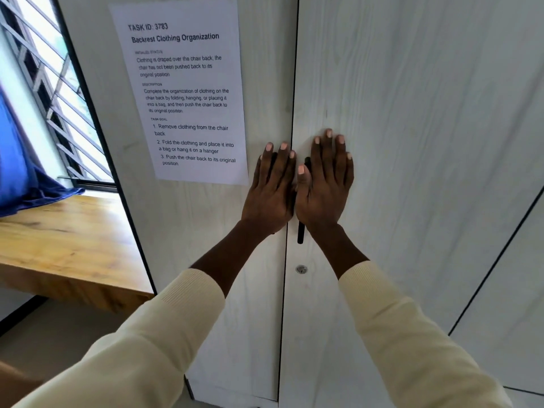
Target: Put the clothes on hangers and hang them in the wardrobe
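Two pale wood-grain wardrobe doors fill the view, both closed, meeting at a thin dark seam. My left hand [272, 187] lies flat on the left door [206, 260] with straight fingers, just left of the seam. My right hand [325, 181] presses flat on the right door [412, 142], covering most of a black vertical handle [300, 234]. A small round keyhole [301, 269] sits below the handle. No clothes or hangers are in view.
A printed task sheet [182, 92] is taped to the left door. Left of the wardrobe stands a wooden table [59, 245] with blue cloth [26, 184] on it, under a barred window [59, 83]. Another door panel [515, 290] lies at the right.
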Demonstrator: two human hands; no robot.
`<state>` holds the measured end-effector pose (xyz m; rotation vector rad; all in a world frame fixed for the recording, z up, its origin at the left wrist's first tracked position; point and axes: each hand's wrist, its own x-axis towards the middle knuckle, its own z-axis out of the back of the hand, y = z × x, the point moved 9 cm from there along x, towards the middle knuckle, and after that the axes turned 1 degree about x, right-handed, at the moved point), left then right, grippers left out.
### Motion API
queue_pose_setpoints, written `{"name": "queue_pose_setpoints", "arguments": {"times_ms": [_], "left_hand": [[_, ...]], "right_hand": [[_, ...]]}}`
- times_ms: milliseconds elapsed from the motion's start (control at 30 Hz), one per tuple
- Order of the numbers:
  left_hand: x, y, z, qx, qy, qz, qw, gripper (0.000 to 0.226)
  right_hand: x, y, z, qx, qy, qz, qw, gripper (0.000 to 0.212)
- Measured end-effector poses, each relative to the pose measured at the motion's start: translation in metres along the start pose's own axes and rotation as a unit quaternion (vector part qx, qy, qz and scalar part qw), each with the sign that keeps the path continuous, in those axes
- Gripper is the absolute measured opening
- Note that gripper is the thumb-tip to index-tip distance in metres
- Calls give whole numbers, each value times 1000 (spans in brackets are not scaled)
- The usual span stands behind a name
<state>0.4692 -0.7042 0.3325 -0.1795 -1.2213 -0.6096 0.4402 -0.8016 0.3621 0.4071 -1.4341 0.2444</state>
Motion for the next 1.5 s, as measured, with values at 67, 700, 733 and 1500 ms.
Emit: {"name": "queue_pose_setpoints", "arguments": {"times_ms": [67, 700, 733, 1500], "left_hand": [[-3, 3, 3, 0, -5, 24, 1000, 71], [-26, 27, 49, -168, -158, 371, 900, 39], [-24, 26, 51, -159, -159, 358, 906, 39], [-30, 34, 31, -202, 167, 423, 867, 48]], "right_hand": [[-2, -1, 1, -4, 8, 0, 1000, 53], [-12, 8, 13, 138, -6, -29, 990, 39], [-12, 7, 11, 136, -11, -32, 990, 36], [-11, 4, -2, 14, 136, -11, 991, 51]]}}
